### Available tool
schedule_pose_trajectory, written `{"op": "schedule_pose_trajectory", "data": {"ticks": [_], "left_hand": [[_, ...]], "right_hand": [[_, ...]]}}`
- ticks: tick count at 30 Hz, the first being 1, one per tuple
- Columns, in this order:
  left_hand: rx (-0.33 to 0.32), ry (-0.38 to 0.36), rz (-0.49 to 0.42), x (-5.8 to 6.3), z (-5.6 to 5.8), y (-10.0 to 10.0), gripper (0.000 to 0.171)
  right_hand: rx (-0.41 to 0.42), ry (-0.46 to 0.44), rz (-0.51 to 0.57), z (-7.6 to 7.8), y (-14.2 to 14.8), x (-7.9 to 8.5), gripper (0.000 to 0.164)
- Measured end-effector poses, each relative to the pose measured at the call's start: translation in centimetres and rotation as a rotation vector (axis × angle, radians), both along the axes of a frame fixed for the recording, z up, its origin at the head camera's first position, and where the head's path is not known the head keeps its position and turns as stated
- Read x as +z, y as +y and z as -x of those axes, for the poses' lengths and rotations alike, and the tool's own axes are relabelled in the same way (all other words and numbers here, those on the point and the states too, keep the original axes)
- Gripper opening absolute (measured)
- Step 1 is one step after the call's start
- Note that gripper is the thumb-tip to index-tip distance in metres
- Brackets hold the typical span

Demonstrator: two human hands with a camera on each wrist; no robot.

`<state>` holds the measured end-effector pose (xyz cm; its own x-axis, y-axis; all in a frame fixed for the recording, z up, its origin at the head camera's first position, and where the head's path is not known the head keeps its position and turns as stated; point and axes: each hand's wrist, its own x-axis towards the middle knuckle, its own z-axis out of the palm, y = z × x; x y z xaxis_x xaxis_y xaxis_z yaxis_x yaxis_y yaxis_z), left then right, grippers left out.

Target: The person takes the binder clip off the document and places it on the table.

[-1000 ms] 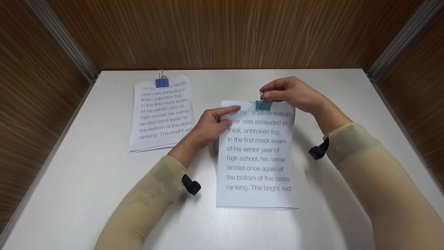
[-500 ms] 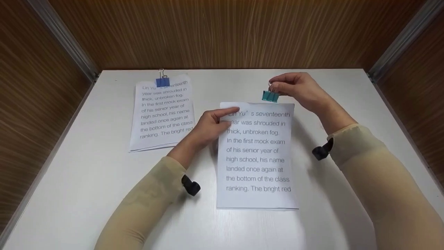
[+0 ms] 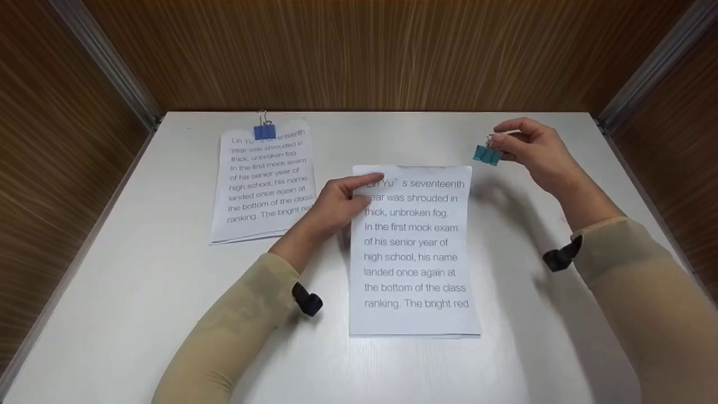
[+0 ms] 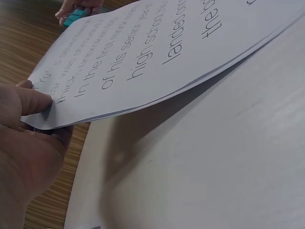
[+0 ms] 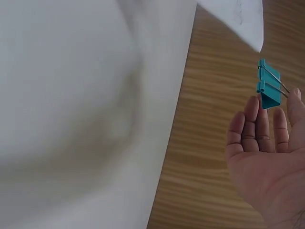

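Note:
A stack of printed sheets [image 3: 412,252] is in front of me, its top end raised off the table. My left hand [image 3: 339,205] pinches the stack's upper left edge, thumb on top and other fingers underneath, as the left wrist view shows. To the right of the stack, my right hand [image 3: 538,151] holds a teal binder clip [image 3: 487,155] by its wire handles, up in the air and apart from the paper. In the right wrist view the clip [image 5: 269,85] hangs between thumb and fingers, with nothing in its mouth.
At the back left lies a second printed stack [image 3: 263,185], with a blue binder clip [image 3: 265,132] on its top edge. The white table [image 3: 112,314] is enclosed by wood-grain panels [image 3: 370,56] at the back and sides.
The teal binder clip has come off the top edge of the stack. My right hand has carried it away to the right. My left hand stays on the sheets.

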<state>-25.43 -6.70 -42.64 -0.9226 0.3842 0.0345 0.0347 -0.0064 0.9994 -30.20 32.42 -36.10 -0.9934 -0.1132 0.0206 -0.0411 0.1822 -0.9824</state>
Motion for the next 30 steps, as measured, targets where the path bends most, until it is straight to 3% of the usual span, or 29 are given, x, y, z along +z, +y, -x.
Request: {"op": "schedule_pose_trajectory", "data": {"ticks": [11, 20, 30], "left_hand": [[0.026, -0.026, 0.021, -0.3, 0.1, -0.2, 0.050], [0.029, -0.053, -0.005, -0.3, 0.1, -0.3, 0.051], [0.025, -0.065, -0.032, -0.3, 0.0, -0.3, 0.050]], "right_hand": [[-0.075, -0.069, -0.176, -1.7, 5.9, -3.1, 0.037], [-0.085, -0.094, -0.215, -3.2, 8.9, -5.1, 0.035], [-0.090, -0.148, -0.373, -3.9, 10.0, -6.2, 0.056]]}}
